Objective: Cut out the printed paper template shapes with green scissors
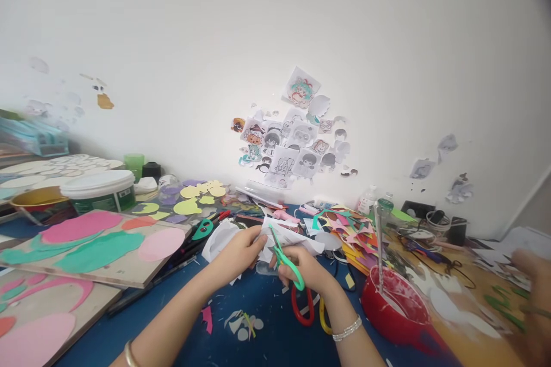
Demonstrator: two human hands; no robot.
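Note:
In my right hand (307, 268) is a pair of green-handled scissors (290, 264), its blades pointing up and away from me. My left hand (244, 248) pinches a piece of white paper (297, 236) close to the blades. The blades lie against the paper; whether they are cutting into it I cannot tell. Below my right hand lie a red scissor handle (302, 309) and a yellow scissor handle (325, 318), partly hidden by my wrist. Small paper scraps (243, 324) lie on the blue table surface (181, 327) between my forearms.
Boards with pink and green paper shapes (94, 249) lie on the left, near a white-lidded tub (101, 189). A red pot (398, 298) with a brush stands right of my forearm. Coloured paper scraps (348, 229) are piled behind. Another person's blurred hand (536, 281) is at far right.

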